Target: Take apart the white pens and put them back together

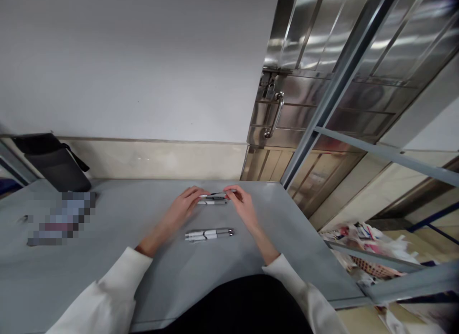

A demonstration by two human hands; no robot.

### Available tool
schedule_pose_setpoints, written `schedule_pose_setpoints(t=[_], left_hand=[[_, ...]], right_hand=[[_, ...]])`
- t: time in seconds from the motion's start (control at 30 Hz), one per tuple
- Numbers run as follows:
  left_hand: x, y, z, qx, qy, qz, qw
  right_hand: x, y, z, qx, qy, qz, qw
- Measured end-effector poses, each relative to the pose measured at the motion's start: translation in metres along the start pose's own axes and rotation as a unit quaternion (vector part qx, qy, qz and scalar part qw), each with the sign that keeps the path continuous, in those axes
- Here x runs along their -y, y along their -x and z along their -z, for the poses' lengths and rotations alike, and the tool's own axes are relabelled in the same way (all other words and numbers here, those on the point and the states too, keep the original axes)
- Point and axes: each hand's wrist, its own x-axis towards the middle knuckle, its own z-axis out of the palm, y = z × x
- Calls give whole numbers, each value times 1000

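Observation:
My left hand [183, 205] and my right hand [242, 202] are both out over the grey table [143, 257], fingers pinched on the two ends of a thin dark pen part [216, 194] held level just above the surface. Right under it lies a white pen [212, 202]. Nearer to me, two more white pens [208, 235] lie side by side on the table, untouched. White sleeves cover both forearms.
A black bag [53, 161] leans against the wall at the table's back left, with a blurred-out item [60, 217] beside it. A steel door with a handle [274, 116] stands behind the table's right corner. Litter [362, 248] lies on the floor to the right.

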Motion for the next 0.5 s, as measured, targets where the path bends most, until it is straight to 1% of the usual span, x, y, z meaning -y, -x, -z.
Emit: schedule_pose_setpoints(t=[0.2, 0.4, 0.5], left_hand=[[5, 2, 0, -11, -3, -8, 1000], [-2, 1, 3, 1, 3, 0, 1000], [-3, 1, 3, 1, -1, -1, 1000]], right_hand=[[-3, -3, 3, -9, 2, -6, 1000], [-10, -4, 5, -45, 3, -15, 999], [-13, -3, -1, -22, 9, -14, 1000]])
